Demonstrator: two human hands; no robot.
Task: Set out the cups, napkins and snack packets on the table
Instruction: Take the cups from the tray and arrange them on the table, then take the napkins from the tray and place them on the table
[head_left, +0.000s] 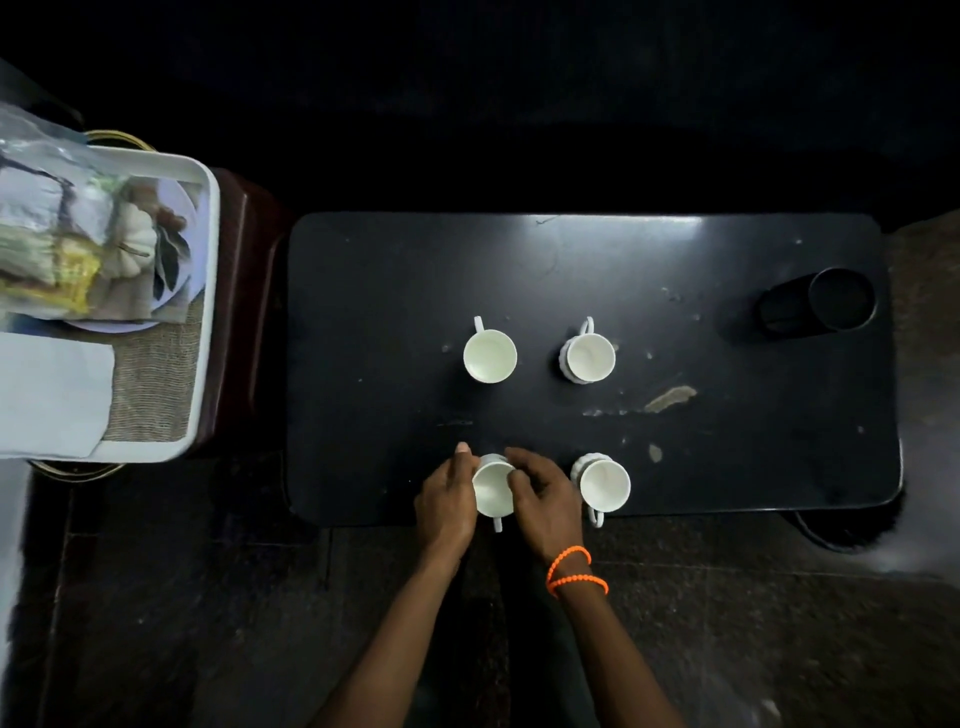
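— Both hands are on the near-left cup (492, 491): left hand (447, 501) cupping its side, right hand (543, 501) curled over the rim.

— Which step?

— I judge cup 4 of 4 is being seated on the worktop (727, 364). Next, release it and reach left to the tray (205, 312) for the napkins (52, 395) and snack packets (57, 244).

— Arms?

— Forearms converge from below, wrists bent inward.

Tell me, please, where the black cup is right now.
In the head view, the black cup stands alone near the table's far right corner.
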